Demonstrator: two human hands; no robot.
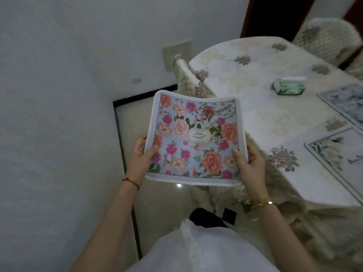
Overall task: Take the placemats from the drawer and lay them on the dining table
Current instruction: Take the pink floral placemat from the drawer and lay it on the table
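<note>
one floral placemat (196, 138), pink blooms on blue, white border, both hands' grip closed on its sides

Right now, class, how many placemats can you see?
3: a floral placemat held in both hands, a blue-patterned one and a white-flowered one on the table's right edge. Others may lie off-frame.

Left hand (139, 154) and right hand (248, 163) are gripping opposite edges of a floral placemat (196, 138), holding it above the floor beside the cloth-covered bench (265, 107). Two placemats (341, 156) are lying on the bench near a tissue box (290, 85).
</note>
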